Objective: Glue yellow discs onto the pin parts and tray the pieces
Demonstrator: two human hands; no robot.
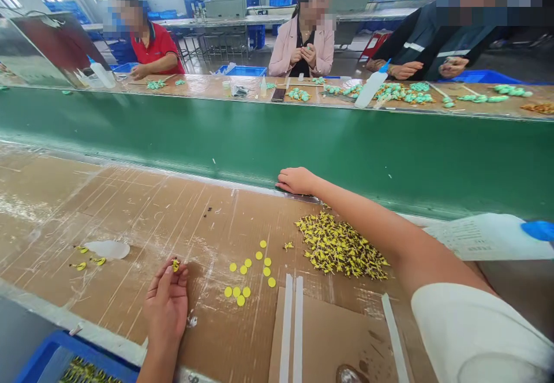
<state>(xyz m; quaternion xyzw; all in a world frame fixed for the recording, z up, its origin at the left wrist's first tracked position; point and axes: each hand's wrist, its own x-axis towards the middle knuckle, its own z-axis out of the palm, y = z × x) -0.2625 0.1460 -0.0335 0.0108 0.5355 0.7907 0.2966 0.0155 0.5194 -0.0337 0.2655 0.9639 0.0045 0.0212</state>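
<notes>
My left hand (168, 299) is palm up over the cardboard-covered bench, with a small yellow-and-dark piece (175, 265) pinched between thumb and fingertips. To its right lie several flat yellow discs (241, 300). My right arm reaches across a heap of small yellow-and-dark pieces (337, 244). At the bench's far edge, beside the green belt, my right hand (298, 181) has its fingers bent down; whatever they hold, if anything, is hidden. A dark flat object (306, 198) shows partly under that wrist. Left of my left hand, several yellow pieces (80, 266) lie around a clear flat blob (108, 249).
A green belt (208, 135) runs across. Behind it, people sit at a bench with mint-green pieces (402, 92) and a white bottle (371, 86). A large blue-capped bottle (489, 236) is at right, taped cardboard (329, 337) in front, a blue bin (45, 351) lower left.
</notes>
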